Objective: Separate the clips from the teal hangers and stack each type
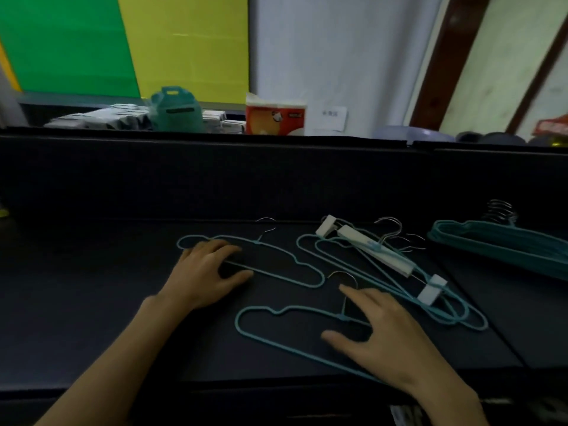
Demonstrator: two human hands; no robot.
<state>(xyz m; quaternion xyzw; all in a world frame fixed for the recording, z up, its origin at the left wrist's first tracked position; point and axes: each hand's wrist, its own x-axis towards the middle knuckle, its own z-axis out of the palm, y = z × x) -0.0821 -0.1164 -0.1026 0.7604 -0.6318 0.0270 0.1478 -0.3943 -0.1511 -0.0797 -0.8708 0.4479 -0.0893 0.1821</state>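
Two loose teal wire hangers lie on the dark table. My left hand [206,272] rests over the left end of the far one [276,259], fingers curled around its lower wire. My right hand [378,330] lies spread on the near hanger [270,315], fingers apart, just below its metal hook. To the right sits a tangle of teal hangers [442,305] with white clips [431,290] still on them, and a long white clip bar [375,250]. A neat stack of teal hangers [504,247] lies at the far right.
A dark upright panel [215,176] walls off the back of the table. Behind it stand a teal box [175,110], an orange and white tissue pack [275,116] and grey packets [104,118]. The table's front edge runs just below my wrists.
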